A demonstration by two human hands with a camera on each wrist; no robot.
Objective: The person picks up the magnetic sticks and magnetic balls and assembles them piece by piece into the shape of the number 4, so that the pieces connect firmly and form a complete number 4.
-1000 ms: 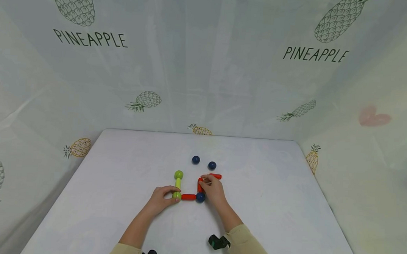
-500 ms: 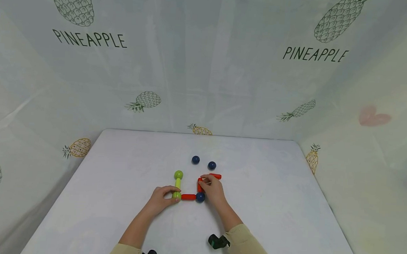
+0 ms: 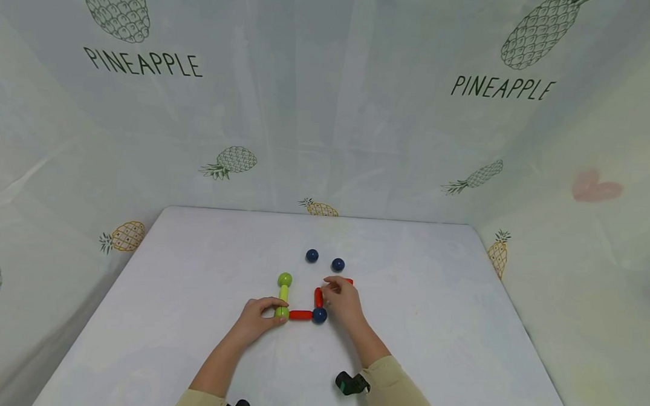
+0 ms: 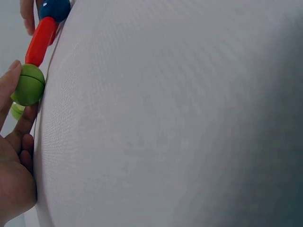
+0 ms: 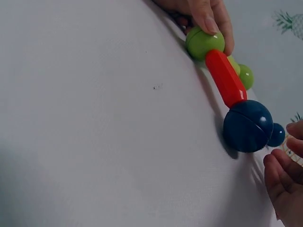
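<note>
The green ball (image 5: 205,43) and dark blue ball (image 5: 248,126) look smooth and glossy, like plastic; the red rod (image 5: 226,78) shines more softly. The tabletop (image 4: 142,118) appears matt and finely textured, the backdrop (image 3: 328,118) a creased, faintly sheeny sheet.

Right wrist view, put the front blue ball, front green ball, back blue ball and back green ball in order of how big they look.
1. Front blue ball
2. Front green ball
3. Back blue ball and back green ball: too alike to rank
</note>
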